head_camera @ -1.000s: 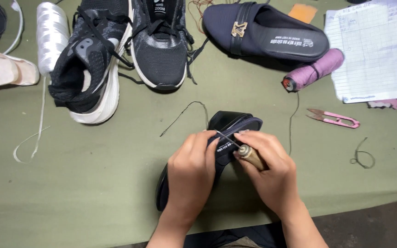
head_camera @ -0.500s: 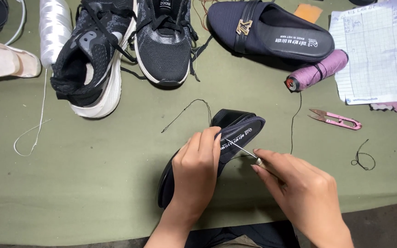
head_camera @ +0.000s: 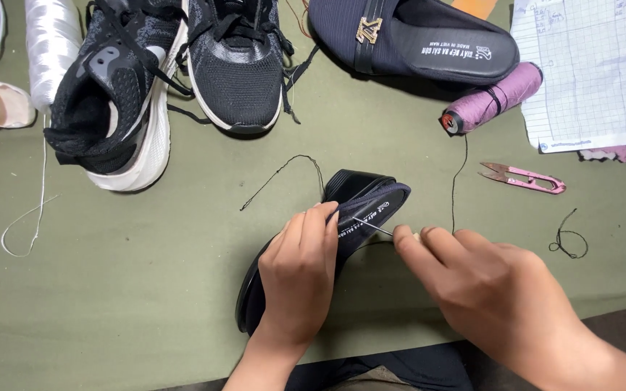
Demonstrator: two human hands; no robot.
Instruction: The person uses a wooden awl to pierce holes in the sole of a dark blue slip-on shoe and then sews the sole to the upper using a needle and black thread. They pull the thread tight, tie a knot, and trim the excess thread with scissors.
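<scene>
A dark navy slipper (head_camera: 362,203) lies tilted on its side on the green table cover (head_camera: 146,289) in front of me. My left hand (head_camera: 300,271) grips it around the middle and covers most of it. Just to its right, my right hand (head_camera: 483,286) is closed on a sewing awl; its thin metal needle (head_camera: 372,226) crosses the slipper's insole edge. A black thread (head_camera: 284,170) trails from the slipper's toe toward the left, and another runs up from my right hand to a purple thread spool (head_camera: 493,98).
Two black sneakers (head_camera: 175,80) with white soles and a matching navy slipper (head_camera: 414,36) lie at the far side. Pink thread snips (head_camera: 523,178) lie at right, below a gridded paper sheet (head_camera: 595,65). A white thread cone (head_camera: 51,43) stands at far left.
My right hand has pulled the awl to the right, away from the slipper, so the needle now shows. The view has shifted closer.
</scene>
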